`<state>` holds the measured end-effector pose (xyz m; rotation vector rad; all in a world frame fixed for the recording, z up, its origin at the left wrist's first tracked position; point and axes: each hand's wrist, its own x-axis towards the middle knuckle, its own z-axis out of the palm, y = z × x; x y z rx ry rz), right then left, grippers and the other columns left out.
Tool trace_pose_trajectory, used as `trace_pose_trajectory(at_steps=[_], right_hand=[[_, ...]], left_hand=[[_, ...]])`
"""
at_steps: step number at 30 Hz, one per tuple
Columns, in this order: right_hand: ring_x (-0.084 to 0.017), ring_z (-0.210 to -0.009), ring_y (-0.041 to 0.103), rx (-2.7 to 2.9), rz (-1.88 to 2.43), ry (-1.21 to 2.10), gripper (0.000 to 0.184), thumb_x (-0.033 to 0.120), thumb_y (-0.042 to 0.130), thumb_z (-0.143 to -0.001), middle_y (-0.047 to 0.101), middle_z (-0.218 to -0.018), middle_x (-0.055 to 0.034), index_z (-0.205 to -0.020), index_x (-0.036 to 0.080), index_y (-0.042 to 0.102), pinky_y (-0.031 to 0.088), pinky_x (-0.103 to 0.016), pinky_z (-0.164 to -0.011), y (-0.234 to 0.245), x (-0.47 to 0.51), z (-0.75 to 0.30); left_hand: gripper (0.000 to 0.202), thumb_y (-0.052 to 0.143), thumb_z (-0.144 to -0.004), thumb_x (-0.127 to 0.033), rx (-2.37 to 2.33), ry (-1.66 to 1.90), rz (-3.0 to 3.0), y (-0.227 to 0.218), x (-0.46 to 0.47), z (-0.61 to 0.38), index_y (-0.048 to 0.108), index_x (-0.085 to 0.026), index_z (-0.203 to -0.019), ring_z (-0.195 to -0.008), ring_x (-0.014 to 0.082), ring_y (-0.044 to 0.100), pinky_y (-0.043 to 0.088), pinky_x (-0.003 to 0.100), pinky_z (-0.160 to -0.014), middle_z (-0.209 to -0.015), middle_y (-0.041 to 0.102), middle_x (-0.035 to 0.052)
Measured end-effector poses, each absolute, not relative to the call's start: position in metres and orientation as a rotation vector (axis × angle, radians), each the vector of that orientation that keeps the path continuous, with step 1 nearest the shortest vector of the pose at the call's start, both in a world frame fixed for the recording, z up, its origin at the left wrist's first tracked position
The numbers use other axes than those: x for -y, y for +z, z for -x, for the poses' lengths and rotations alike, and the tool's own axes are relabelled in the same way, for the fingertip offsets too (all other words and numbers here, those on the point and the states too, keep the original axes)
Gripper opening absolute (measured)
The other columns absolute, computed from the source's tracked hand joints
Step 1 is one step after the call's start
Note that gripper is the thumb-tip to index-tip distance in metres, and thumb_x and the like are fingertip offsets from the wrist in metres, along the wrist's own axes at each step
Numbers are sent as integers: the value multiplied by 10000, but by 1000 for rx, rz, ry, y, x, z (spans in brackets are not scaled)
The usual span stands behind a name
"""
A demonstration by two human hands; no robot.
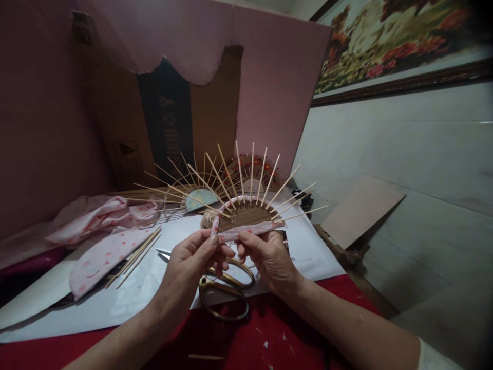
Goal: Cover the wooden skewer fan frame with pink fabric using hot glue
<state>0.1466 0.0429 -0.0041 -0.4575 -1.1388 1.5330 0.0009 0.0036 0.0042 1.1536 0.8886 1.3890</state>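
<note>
Left hand [192, 257] and right hand [269, 254] pinch the lower edge of a half-round cardboard piece [246, 216] with fabric trim and radiating wooden sticks, held above the worktop [308, 246]. Scissors [227, 290] lie beneath.

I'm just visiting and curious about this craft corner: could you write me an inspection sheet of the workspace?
Surface: white paper sheet over red cloth.
Job's things: half-round piece with fanned wooden sticks, held above the surface.
Clutter: scissors, pink fabric, loose sticks, twine ball, similar pieces behind.
Grippers: left hand and right hand pinch the piece's fabric-wrapped edge.
Cables: nothing seen.
Surroundings: pink-covered cardboard backdrop, framed picture, tiled wall.
</note>
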Motion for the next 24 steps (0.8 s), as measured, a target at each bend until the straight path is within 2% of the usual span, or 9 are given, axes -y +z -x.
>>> trace_pose_trajectory(at_steps=[3, 9, 17, 24], right_hand=[[-84, -506, 507, 1161, 434, 1549, 122, 244, 653, -761, 573, -582, 11, -701, 138, 653, 442, -200, -483, -5, -43, -146], [-86, -501, 523, 1153, 434, 1578, 185, 323, 645, -772, 619, -696, -20, -769, 139, 665, 437, -202, -440, -6, -43, -147], [-88, -489, 506, 1193, 453, 1595, 213, 318, 620, -782, 575, -579, 1, -696, 128, 663, 432, -195, -446, -7, -42, -147], [-86, -486, 494, 1254, 464, 1620, 227, 319, 590, -797, 574, -571, 3, -696, 134, 675, 409, -197, -441, -9, -42, -147]], left_hand=[[189, 564, -823, -316, -874, 1382, -1128, 6, -4, -1, 603, -139, -767, -525, 110, 562, 427, 225, -505, -709, 682, 59], [184, 601, -792, -323, -847, 1383, -1068, 6, -5, -1, 611, -140, -775, -534, 119, 575, 438, 228, -507, -705, 685, 61], [165, 618, -786, -315, -887, 1373, -1122, 2, -4, -1, 589, -158, -828, -542, 111, 562, 426, 219, -505, -694, 679, 44], [153, 605, -796, -288, -895, 1351, -1187, 2, -2, -1, 587, -142, -754, -531, 104, 558, 439, 215, -495, -677, 666, 41]])
